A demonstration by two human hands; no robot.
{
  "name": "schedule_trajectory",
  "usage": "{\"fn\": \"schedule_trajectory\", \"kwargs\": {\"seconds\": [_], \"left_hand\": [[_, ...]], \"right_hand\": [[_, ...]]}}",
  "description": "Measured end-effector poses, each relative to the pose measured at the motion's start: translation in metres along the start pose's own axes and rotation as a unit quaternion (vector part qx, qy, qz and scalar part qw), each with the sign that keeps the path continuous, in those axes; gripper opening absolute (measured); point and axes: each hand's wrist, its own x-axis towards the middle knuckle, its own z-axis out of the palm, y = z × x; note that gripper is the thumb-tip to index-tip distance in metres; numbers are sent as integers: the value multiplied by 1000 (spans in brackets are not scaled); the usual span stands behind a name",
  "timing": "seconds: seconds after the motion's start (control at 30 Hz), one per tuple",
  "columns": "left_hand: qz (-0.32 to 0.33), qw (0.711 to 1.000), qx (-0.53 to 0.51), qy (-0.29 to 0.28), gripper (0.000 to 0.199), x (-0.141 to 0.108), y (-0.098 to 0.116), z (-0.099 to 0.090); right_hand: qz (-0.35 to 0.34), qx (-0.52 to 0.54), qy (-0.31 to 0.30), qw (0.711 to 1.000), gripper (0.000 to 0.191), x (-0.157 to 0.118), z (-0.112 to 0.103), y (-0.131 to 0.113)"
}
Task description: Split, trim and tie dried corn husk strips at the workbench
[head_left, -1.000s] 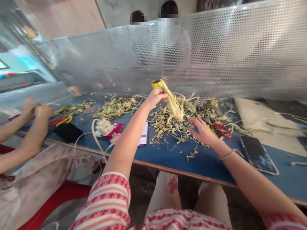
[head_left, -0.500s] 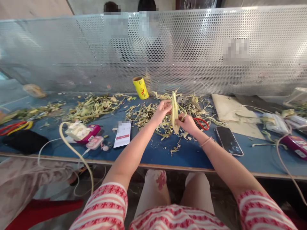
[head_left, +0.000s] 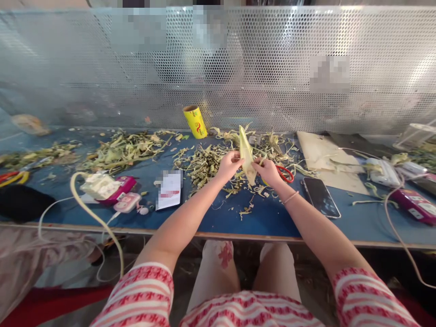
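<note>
Standing nearly upright between two bare hands, a pale yellow-green, tapering leafy plant piece (head_left: 245,146) is held over a blue surface (head_left: 231,223), in front of a loose heap of dry green-and-tan plant scraps (head_left: 204,167). The left hand (head_left: 229,166) has its grip closed to a pinch on the piece's left edge, about midway up; the right hand (head_left: 268,172) likewise pinches its lower right side between thumb and fingers.

Behind the heap, a hollow, bright yellow cylindrical tube with a brown rim (head_left: 197,126) leans slightly left; what lies inside cannot be told. Near the far right edge sits a clear, box-like plastic container (head_left: 413,135), its contents too unclear to make out.

The plant piece comes to a point at the top, broadens through its middle and ends paler and ragged below.

Just beside the right hand lies a red looped handle (head_left: 289,175); farther right, a black rectangular phone (head_left: 320,197). Left of the left forearm, a phone with a lit white screen (head_left: 170,187) lies flat. A grey perforated metal panel (head_left: 272,106) rises along the back.
</note>
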Motion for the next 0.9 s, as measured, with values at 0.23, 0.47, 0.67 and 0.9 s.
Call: {"fn": "schedule_trajectory", "kwargs": {"seconds": [0.23, 0.47, 0.67, 0.9], "left_hand": [[-35, 996, -84, -23, 34, 0, 2, -1], [-57, 978, -184, -80, 39, 0, 3, -3], [-49, 972, -195, -122, 38, -4, 7, -5], [3, 984, -154, -86, 35, -4, 9, -2]], "right_hand": [[-3, 60, -5, 998, 31, 1, 0, 3], [95, 299, -79, 946, 37, -3, 0, -7], [91, 336, -126, 929, 39, -5, -4, -7], [-5, 191, -35, 981, 39, 1, -5, 0]]}}
